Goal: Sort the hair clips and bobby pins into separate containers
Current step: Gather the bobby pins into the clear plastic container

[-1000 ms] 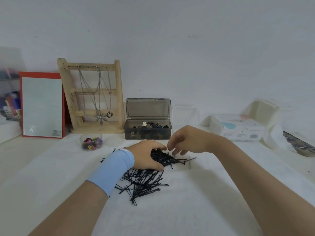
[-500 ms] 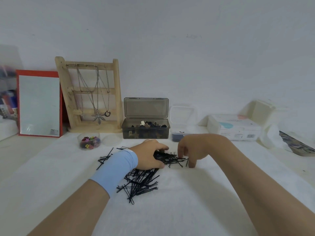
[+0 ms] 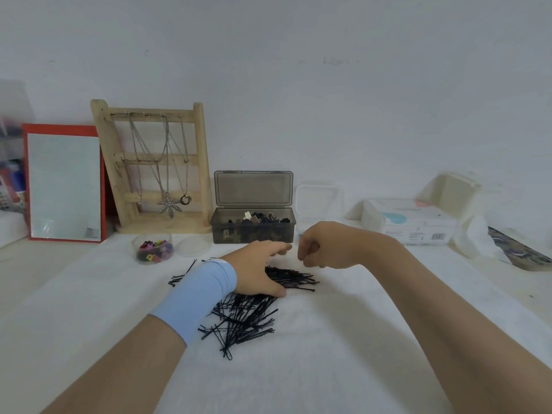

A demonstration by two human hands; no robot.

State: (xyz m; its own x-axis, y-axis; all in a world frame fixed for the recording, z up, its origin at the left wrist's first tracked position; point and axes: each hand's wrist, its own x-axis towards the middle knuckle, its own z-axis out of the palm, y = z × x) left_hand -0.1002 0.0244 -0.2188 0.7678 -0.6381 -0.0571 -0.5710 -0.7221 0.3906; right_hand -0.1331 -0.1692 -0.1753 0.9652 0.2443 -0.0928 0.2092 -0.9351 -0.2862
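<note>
since half a second ago my right hand [image 3: 325, 249] has lifted off the desk [image 3: 343, 339], its grip curled nearly closed; i cannot tell what it holds. my left hand [image 3: 257, 270] stays spread open on the bobby pins [image 3: 245, 321], piled before the grey box [image 3: 252, 225].

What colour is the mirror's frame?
Red, on the rectangular standing mirror, seen in the head view.
</note>
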